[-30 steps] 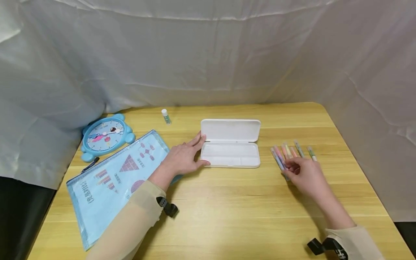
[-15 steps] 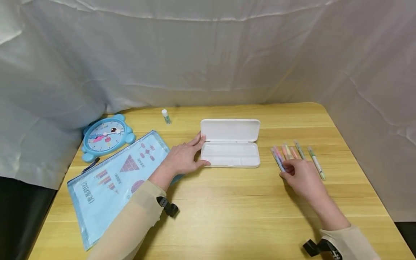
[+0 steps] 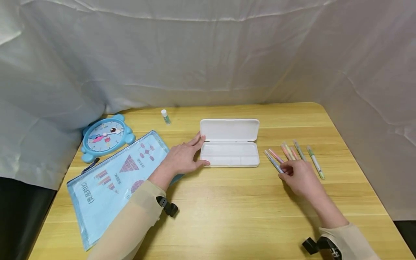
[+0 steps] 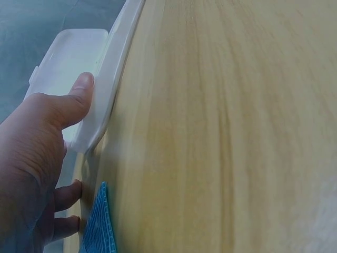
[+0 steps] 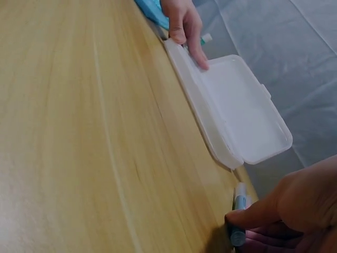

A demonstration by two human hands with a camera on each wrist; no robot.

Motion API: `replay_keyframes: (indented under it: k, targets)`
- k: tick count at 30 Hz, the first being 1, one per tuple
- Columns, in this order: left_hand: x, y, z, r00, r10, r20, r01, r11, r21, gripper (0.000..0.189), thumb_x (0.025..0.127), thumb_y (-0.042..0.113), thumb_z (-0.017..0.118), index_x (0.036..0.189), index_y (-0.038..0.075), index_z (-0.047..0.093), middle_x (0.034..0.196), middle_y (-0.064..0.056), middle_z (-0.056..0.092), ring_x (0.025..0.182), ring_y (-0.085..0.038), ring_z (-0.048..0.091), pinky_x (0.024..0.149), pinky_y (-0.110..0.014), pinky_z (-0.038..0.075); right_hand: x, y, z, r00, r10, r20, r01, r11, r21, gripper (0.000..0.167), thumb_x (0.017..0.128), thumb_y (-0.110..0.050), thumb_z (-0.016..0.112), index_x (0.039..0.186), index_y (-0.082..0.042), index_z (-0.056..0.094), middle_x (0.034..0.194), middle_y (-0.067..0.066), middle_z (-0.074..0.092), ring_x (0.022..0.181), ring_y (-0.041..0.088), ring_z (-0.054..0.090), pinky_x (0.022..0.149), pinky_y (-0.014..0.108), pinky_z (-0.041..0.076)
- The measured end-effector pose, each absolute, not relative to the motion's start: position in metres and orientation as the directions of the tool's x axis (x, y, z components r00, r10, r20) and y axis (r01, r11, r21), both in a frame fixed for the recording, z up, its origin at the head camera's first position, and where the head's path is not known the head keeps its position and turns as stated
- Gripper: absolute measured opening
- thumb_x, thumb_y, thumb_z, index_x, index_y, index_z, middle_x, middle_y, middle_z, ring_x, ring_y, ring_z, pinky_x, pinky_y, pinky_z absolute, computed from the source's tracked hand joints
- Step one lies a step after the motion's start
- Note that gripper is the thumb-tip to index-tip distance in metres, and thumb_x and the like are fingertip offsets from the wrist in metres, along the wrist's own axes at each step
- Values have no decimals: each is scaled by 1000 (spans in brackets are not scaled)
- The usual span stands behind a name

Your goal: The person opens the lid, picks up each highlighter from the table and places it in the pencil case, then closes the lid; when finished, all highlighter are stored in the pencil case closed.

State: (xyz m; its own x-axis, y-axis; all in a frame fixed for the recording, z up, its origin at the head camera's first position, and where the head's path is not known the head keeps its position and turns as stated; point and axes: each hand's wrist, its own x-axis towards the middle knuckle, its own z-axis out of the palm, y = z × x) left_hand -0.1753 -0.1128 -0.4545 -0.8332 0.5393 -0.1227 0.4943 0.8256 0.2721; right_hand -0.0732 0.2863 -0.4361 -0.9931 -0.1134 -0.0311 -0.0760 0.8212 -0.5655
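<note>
On the wooden tabletop (image 3: pixel 227 213), nearest at the left, lies a flat light-blue zip pouch (image 3: pixel 97 202). Farther in, the right hand (image 3: pixel 300 177) pinches a slim blue plastic pen (image 3: pixel 274 161); whether it also grips the slender pink pen (image 3: pixel 275 155) alongside, I cannot tell. More pastel pens (image 3: pixel 286 151) fan out just beyond. The left hand (image 3: pixel 183 159) grasps the left end of the white plastic, hinged case (image 3: pixel 230 154), lid raised, mid-table. The step appears to be gathering pens; the next move calls for a firm pinch that leaves neighbours undisturbed.
</note>
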Motion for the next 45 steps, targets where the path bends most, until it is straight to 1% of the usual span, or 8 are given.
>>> replay_keyframes:
  k: [8, 19, 22, 26, 29, 33, 35, 45]
  targets:
    - [-177, -114, -456, -834, 539, -123, 496, 827, 264, 100, 96, 78, 54, 170, 27, 11, 176, 7, 5, 136, -48, 54, 92, -56, 55, -76, 295, -435, -989, -138, -51, -75, 770, -634, 17, 93, 1, 78, 107, 9, 77, 87, 5, 72, 78, 18, 64, 65, 26, 53]
    - [-177, -116, -456, -835, 537, -119, 494, 828, 267, 100, 96, 78, 54, 170, 26, 12, 176, 6, 5, 135, -45, 56, 90, -54, 56, -90, 293, -411, -986, -168, -15, -115, 735, -668, 16, 95, 4, 72, 110, 8, 75, 90, 8, 71, 82, 23, 65, 69, 25, 55]
    - [-176, -116, -456, -833, 541, -117, 496, 824, 272, 100, 96, 77, 55, 170, 26, 12, 176, 5, 4, 134, -43, 57, 95, -55, 54, -96, 289, -406, -980, -191, 48, -174, 731, -659, 14, 94, 6, 74, 108, 6, 76, 90, 10, 72, 84, 24, 67, 72, 27, 57]
    - [-176, -115, -457, -832, 543, -114, 498, 822, 278, 99, 97, 76, 56, 170, 26, 13, 176, 5, 5, 134, -44, 57, 91, -55, 56, -103, 280, -400, -970, -214, 118, -240, 738, -630, 15, 93, 8, 76, 107, 2, 77, 94, 10, 74, 86, 26, 70, 76, 37, 59]
    - [-175, -115, -457, -833, 541, -115, 497, 823, 276, 99, 97, 75, 56, 170, 26, 13, 176, 5, 6, 133, -43, 58, 94, -55, 55, -108, 272, -395, -966, -228, 121, -253, 751, -610, 16, 95, 5, 74, 109, -1, 76, 99, 10, 74, 90, 28, 70, 76, 42, 57]
    - [-175, -114, -456, -833, 541, -119, 496, 824, 275, 99, 97, 75, 56, 170, 26, 12, 175, 5, 6, 133, -37, 60, 106, -56, 49, -117, 261, -392, -961, -255, 106, -265, 746, -611, 16, 98, 5, 70, 112, -1, 75, 104, 11, 73, 94, 31, 70, 76, 47, 55]
    - [-175, -113, -456, -833, 540, -120, 495, 824, 277, 98, 97, 75, 56, 170, 26, 13, 175, 5, 7, 132, -36, 60, 107, -56, 48, -122, 256, -392, -956, -270, 115, -283, 743, -606, 17, 98, 6, 69, 111, -2, 75, 105, 11, 73, 95, 32, 71, 79, 50, 57]
    - [-176, -113, -456, -834, 539, -119, 495, 826, 270, 98, 96, 76, 55, 170, 26, 13, 175, 6, 7, 138, -36, 55, 107, -56, 49, -149, 227, -404, -923, -359, 141, -367, 703, -610, 16, 96, 9, 68, 107, 1, 76, 104, 12, 72, 95, 30, 71, 82, 48, 59]
